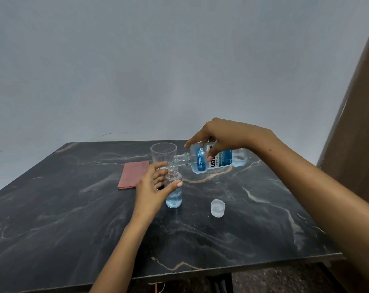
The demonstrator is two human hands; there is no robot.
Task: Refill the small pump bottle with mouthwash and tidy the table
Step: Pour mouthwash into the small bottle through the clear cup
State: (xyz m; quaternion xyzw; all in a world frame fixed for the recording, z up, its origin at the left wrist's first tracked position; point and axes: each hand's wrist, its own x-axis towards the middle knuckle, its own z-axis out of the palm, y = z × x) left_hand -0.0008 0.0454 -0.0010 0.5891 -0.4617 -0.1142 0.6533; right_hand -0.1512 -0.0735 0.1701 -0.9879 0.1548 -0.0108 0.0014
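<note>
Dim, even, bluish indoor light with no visible source. Soft, faint shadows under the bare hands and forearms. Muted sheen on the dark veined marble tabletop point(253, 218), no harsh glare. Mild overall softness, slightly blurred near forearms. Wide-angle bending at the edges, leaning the brown door frame point(353, 115) inward.
</note>
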